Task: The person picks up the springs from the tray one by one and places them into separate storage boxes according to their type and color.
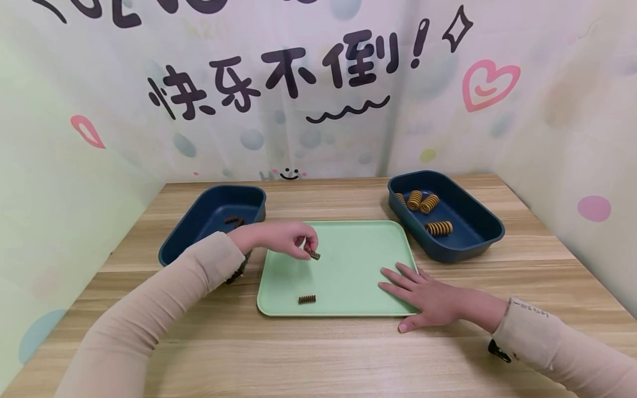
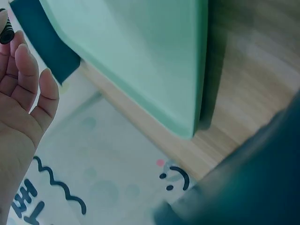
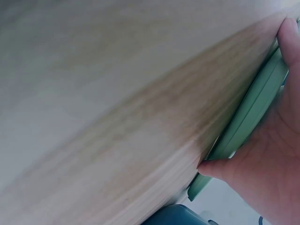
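Observation:
Between thumb and fingers my left hand pinches a small dark brown spring, held over the left part of the light green tray. In the left wrist view the dark spring shows at the fingertips, cut off by the frame edge. Another small brown spring lies on the tray near its front edge. My right hand rests with spread fingers on the tray's right front corner, its thumb on the table side of the rim.
At the back left a blue bin holds small dark springs, partly behind my left forearm. A second blue bin at the back right has several larger yellow-brown springs. Both bins stand on the wooden table, before a printed cloth backdrop.

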The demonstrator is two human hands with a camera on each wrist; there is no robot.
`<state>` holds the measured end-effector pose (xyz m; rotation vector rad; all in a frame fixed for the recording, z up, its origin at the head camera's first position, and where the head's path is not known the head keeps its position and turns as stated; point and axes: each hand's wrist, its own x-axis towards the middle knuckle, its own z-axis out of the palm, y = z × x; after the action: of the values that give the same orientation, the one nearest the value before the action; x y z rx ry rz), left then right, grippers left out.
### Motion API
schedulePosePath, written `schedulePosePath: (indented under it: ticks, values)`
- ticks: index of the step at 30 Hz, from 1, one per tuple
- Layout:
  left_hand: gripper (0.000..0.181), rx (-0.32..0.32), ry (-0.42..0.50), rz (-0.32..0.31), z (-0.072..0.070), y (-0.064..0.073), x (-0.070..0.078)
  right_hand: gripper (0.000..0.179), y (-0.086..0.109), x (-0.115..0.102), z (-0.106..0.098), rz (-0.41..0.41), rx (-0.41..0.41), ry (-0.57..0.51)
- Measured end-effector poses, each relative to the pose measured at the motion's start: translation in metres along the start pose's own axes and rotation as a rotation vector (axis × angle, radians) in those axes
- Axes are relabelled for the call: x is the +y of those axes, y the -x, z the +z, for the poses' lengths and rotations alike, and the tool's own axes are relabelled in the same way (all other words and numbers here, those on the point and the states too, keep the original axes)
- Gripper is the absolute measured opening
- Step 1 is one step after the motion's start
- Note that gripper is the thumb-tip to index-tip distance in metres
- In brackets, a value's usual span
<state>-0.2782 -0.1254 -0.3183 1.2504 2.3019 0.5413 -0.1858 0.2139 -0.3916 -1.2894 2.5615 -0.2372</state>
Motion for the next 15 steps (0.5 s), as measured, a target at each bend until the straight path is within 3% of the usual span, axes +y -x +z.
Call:
schedulePosePath:
  ticks: [7, 15]
  values:
    - [0.005, 0.066, -0.023, -0.002, -0.010, 0.007, -0.002, 0.077, 0.000, 0.001, 0.001, 0.001, 0.001, 0.000]
    - [0.005, 0.097, -0.015, -0.011, -0.018, 0.012, -0.001, 0.077, 0.000, 0.001, 0.000, -0.001, 0.003, 0.004]
